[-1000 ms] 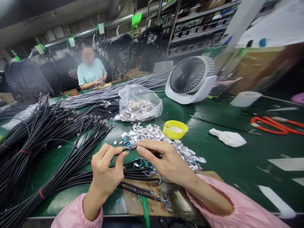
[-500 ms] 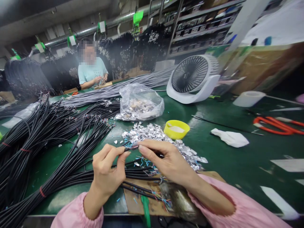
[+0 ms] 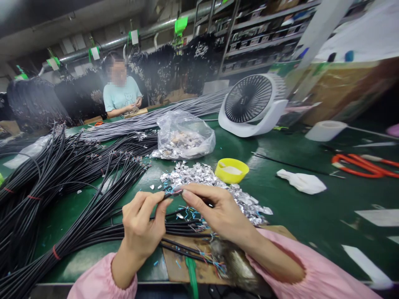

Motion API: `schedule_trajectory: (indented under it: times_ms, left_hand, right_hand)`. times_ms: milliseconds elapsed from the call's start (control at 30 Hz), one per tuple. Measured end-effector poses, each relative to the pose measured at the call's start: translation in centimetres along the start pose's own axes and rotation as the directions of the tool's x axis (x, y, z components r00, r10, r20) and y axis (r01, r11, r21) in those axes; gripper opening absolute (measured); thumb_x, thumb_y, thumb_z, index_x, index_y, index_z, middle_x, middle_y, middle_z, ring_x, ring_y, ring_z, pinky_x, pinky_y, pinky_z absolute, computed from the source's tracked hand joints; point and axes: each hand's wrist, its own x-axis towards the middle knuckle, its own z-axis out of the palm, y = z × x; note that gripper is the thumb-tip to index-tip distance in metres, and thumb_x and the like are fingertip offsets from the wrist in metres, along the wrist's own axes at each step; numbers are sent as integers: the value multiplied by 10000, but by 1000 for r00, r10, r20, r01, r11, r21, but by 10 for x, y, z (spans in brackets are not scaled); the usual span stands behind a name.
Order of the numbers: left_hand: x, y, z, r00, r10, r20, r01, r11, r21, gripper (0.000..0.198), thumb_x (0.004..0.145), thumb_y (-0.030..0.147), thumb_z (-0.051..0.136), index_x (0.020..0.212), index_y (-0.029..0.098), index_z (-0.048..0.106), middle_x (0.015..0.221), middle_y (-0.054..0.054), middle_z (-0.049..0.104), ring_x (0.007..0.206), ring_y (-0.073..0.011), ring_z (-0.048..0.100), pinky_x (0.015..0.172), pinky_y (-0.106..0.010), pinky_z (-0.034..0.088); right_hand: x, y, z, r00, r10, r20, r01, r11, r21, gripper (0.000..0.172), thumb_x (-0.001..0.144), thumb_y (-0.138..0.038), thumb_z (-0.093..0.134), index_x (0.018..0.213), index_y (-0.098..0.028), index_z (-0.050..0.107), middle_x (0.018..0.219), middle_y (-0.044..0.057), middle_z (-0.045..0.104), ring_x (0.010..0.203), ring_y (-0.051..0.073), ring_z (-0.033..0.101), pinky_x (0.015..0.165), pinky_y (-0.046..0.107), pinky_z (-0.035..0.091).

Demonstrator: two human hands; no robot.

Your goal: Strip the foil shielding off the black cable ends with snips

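Between thumb and fingers, my left hand (image 3: pixel 144 222) pinches a black cable (image 3: pixel 167 195) close to its stripped end. My right hand (image 3: pixel 215 209) is closed in a pinch on the thin coloured wires (image 3: pixel 177 192) that come out of that end; the fingertips hide most of them. Both hands are raised above the table edge, a short gap apart. Below them lie more black cables (image 3: pixel 183 228) with fanned coloured wire ends on a brown board (image 3: pixel 177 265). Just beyond the hands spreads a heap of silver foil scraps (image 3: pixel 199 173) mixed with blue wire bits.
Bundles of black cable (image 3: pixel 77 220) fill the left side. Further back are a clear plastic bag (image 3: pixel 185 135) of scraps, a yellow bowl (image 3: pixel 231 170) and a white fan (image 3: pixel 254 104). Orange-handled pliers (image 3: pixel 364 164) lie at right. A co-worker in a light-blue shirt (image 3: pixel 123 95) sits across the table.
My hands stay nearly in place, still pinching the cable and its wires. Across the table, the co-worker's hands have lowered slightly.
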Motion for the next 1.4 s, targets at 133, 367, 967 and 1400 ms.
schedule_trajectory:
  times_ms: [133, 367, 967, 1400]
  left_hand:
    - [1, 3, -2, 999, -37, -13, 38, 998, 45, 125, 836, 202, 588, 733, 161, 645, 611, 0, 626, 505, -87, 559, 514, -178, 445]
    - [1, 0, -1, 949, -211, 234, 239, 966, -100, 259, 866, 159, 503, 636, 150, 622, 552, 4, 577, 502, -91, 518, 491, -184, 386]
    - [-1, -1, 1, 935, -237, 263, 289, 941, -179, 254, 874, 166, 493, 662, 147, 632, 608, -5, 572, 558, -96, 506, 532, -199, 369]
    - [-2, 2, 4, 902, -245, 356, 359, 884, -301, 235, 837, 194, 546, 619, 148, 620, 594, 5, 530, 537, -86, 439, 530, -211, 323]
  right_hand:
    - [-1, -2, 1, 995, -70, -73, 65, 995, -74, 318, 870, -395, 514, 741, -198, 728, 652, 36, 693, 574, 161, 636, 517, 240, 518]
    - [-4, -1, 5, 961, -250, -121, 215, 945, -245, 233, 874, -242, 519, 799, -172, 728, 693, 45, 703, 601, 158, 646, 559, 241, 521]
    - [-3, -2, 4, 930, -330, -159, 273, 914, -299, 211, 866, -203, 528, 767, -164, 711, 680, 44, 702, 580, 146, 650, 536, 216, 516]
    - [3, -1, -2, 988, -125, -89, 115, 987, -110, 368, 825, -484, 568, 637, -169, 543, 600, 0, 510, 558, 116, 481, 497, 229, 386]
